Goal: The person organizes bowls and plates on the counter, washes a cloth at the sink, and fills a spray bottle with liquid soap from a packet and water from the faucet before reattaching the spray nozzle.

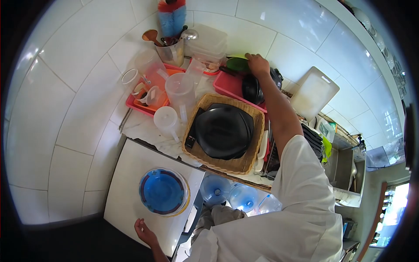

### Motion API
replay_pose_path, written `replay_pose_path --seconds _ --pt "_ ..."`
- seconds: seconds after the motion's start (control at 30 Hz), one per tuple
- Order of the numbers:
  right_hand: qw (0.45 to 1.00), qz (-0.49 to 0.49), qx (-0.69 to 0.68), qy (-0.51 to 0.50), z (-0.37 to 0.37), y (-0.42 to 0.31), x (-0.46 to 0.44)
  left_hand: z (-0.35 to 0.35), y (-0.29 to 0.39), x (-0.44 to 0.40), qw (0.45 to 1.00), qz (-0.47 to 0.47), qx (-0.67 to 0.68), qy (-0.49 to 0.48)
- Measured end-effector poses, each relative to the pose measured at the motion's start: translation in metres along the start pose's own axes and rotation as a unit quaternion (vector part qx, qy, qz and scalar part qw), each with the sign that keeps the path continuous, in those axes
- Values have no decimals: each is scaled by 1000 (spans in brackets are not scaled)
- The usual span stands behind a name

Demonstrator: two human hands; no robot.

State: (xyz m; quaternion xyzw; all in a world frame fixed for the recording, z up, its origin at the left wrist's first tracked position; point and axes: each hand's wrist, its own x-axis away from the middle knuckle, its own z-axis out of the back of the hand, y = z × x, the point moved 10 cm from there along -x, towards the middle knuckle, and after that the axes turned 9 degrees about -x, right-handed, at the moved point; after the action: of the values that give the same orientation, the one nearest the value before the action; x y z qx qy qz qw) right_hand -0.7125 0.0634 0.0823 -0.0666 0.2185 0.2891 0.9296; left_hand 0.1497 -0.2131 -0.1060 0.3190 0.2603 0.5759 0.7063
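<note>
My right hand (258, 64) reaches to the back of the counter, its fingers closed on the edge of a green bowl (238, 65). That bowl is over a pink tray (229, 84), beside black bowls (251, 88). My left hand (141, 228) is low over the white surface, fingers curled loosely and apart, holding nothing. Near it stands a stack of bowls with a blue one (162, 191) on top. Between the two, a wicker basket (204, 159) holds black plates (224, 130).
Clear plastic jugs (180, 88) and an orange-red tray (133, 102) stand at the left of the counter. A utensil holder (170, 54) is behind them. A cutting board (315, 92) leans on the right wall, near a sink (345, 168). Large blue bottles (242, 197) stand below the counter.
</note>
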Motion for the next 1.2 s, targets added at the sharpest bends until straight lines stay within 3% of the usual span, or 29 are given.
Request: replay_pose_path --seconds 0.2,0.37,0.57,0.63,0.73,0.87,0.97,1.03,1.2 --pt "988 -113 -36 -104 -12 23 -39 5 -16 4 1000 -11 -2 -14" --pt "979 -97 -4 -179 -31 33 -40 -2 -35 8 999 -2 -9 -50" --pt "968 -198 -119 -97 -2 47 -31 -1 -32 13 998 -17 11 -55" --pt "977 -168 -126 -38 11 55 -36 0 -33 14 998 -13 30 -56" --pt "975 -144 -149 -80 -6 75 -53 6 -40 17 998 1 18 -53" --pt "979 -107 -162 -65 -8 79 -61 6 -37 21 998 -29 -4 -57" --pt "981 -104 -163 -6 15 65 -58 0 -31 25 998 -13 -10 -58" --pt "974 -77 -169 127 41 61 -53 -1 -31 24 998 -10 -11 -60" --pt "963 -2 -237 132 59 42 -48 2 -30 23 998 -47 41 -27"
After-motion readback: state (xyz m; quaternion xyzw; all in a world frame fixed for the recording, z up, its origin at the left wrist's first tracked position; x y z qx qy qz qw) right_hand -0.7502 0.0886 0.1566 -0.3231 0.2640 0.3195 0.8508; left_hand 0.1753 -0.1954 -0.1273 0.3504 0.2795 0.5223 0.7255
